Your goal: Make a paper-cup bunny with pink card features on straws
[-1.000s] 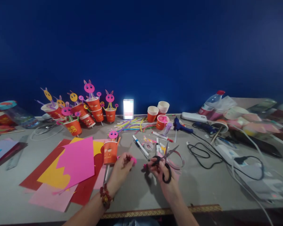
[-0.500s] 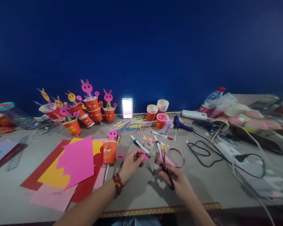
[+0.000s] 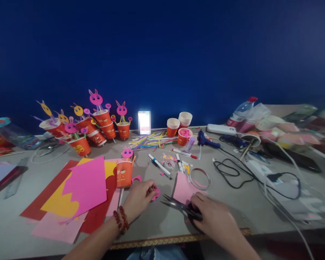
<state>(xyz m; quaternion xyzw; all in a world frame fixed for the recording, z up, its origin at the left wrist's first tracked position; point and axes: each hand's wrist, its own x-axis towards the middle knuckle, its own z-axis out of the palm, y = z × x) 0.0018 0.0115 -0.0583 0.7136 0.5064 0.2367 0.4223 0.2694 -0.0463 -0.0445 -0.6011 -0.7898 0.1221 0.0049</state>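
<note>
– Near the front of the table (image 3: 241, 206), what does each grip carry?

– Left hand (image 3: 140, 195): fingertips pinched together on a small pink cutout (image 3: 156, 195), just above the table. Right hand (image 3: 212, 211): closed about the handles of the scissors (image 3: 178, 206). The blades stand slightly apart, points toward the cutout, not touching it.

– Which step is in hand?

– Judged from this position, trimming of the cutout, with no cut under way. Whether the scissors rest on the table cannot be told.

– What does the next move call for?

– For a further cut: hold the cutout by its margin, left fingertips outside the blade line, and align the blades. For setting the scissors down: close the blades first, then place them clear of the pale pink sheet (image 3: 183, 186).
</note>
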